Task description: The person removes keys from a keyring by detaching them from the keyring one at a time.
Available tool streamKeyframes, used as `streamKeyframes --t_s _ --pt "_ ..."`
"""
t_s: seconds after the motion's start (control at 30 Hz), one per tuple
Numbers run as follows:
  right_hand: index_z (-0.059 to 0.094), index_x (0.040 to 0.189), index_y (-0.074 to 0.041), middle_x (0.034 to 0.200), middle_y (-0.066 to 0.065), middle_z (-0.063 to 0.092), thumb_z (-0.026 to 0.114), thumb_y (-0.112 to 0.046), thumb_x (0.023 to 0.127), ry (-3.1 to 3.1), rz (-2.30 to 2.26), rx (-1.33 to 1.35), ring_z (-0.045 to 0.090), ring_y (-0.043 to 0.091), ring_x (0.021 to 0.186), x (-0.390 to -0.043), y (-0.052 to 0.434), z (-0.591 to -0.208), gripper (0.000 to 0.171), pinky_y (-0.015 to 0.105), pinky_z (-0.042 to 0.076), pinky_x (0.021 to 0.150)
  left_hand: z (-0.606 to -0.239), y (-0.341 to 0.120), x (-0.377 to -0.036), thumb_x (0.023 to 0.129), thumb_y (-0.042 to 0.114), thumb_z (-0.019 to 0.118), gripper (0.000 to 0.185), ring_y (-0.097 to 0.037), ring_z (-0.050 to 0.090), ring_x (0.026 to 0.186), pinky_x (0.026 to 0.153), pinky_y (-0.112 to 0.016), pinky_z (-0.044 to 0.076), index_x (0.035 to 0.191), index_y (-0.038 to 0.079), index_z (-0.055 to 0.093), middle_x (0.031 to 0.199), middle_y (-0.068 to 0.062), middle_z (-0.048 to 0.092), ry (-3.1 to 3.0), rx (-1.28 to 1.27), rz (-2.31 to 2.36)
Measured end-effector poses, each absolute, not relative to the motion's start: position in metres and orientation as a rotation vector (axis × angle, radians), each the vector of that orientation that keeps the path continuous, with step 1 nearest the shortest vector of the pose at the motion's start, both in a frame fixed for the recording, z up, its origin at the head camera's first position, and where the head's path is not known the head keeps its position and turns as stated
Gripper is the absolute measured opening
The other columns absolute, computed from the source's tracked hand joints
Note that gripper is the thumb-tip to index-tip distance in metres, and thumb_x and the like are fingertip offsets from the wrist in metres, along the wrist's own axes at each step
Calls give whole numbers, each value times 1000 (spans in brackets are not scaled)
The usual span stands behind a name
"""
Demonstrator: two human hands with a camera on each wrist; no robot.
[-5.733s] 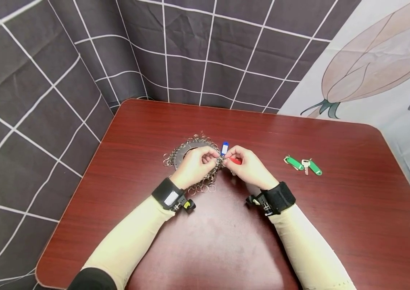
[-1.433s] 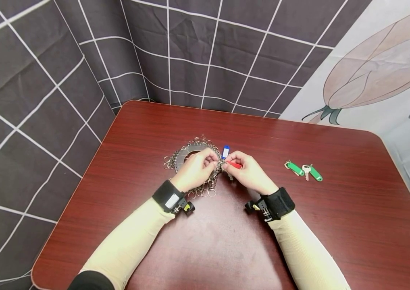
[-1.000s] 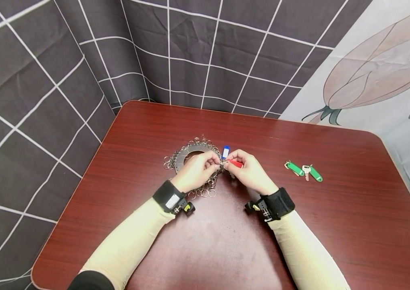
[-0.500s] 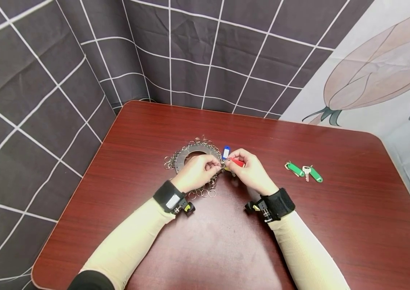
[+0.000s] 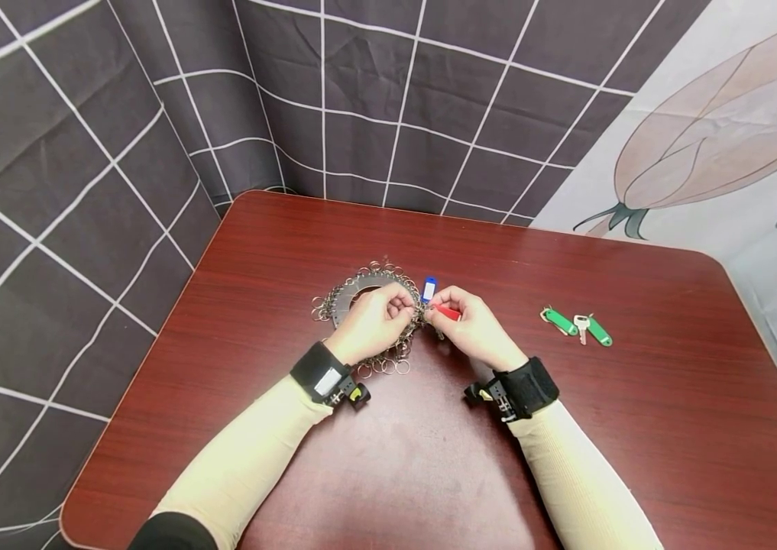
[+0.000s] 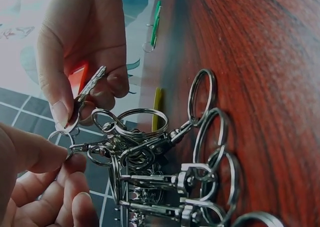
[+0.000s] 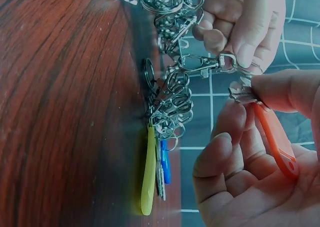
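Note:
A heap of metal key rings and snap clasps [image 5: 360,294] lies on a dark flat ring on the red-brown table [image 5: 429,458]. Over its right edge my left hand [image 5: 407,309] pinches a small split ring [image 6: 62,137] that hangs on a snap clasp [image 7: 202,63]. My right hand [image 5: 432,305] meets it fingertip to fingertip and pinches a key [image 6: 90,87] with a red tag [image 7: 272,137] against that ring. A blue tag [image 5: 428,288] and a yellow tag [image 7: 148,172] lie at the heap's edge beside the hands.
Two green tags with a small key [image 5: 577,325] lie on the table to the right of my hands. A dark checked curtain [image 5: 85,191] hangs close behind and left of the table. The table's rounded front edge runs near my elbows.
Both hands have stayed together at the heap's right edge. Only the fingertips have shifted slightly around the ring and the red-tagged key.

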State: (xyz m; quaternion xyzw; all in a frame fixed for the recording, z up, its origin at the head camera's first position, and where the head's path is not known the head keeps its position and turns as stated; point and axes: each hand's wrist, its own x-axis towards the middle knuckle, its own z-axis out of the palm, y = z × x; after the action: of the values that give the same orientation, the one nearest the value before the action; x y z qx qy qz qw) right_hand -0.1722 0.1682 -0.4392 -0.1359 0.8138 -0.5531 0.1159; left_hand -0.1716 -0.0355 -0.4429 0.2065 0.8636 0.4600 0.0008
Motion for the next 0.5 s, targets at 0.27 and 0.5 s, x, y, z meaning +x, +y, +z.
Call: streamKeyframes --t_s 0.27,0.5 --pt "59 98 -7 87 24 63 66 -15 91 2401 -1593 -406 60 43 58 -171 168 -440 13 48 53 53 -443 -36 -171 90 11 63 6 -8 56 71 66 -23 49 96 13 64 78 5 60 2724 678 1460" --pt "59 98 -8 87 23 64 67 -14 90 2422 -1582 -417 61 43 56 -171 169 -439 13 49 53 53 -445 -35 -172 91 12 64 5 -10 50 59 55 -26 43 94 16 65 67 4 54 2742 703 1425"
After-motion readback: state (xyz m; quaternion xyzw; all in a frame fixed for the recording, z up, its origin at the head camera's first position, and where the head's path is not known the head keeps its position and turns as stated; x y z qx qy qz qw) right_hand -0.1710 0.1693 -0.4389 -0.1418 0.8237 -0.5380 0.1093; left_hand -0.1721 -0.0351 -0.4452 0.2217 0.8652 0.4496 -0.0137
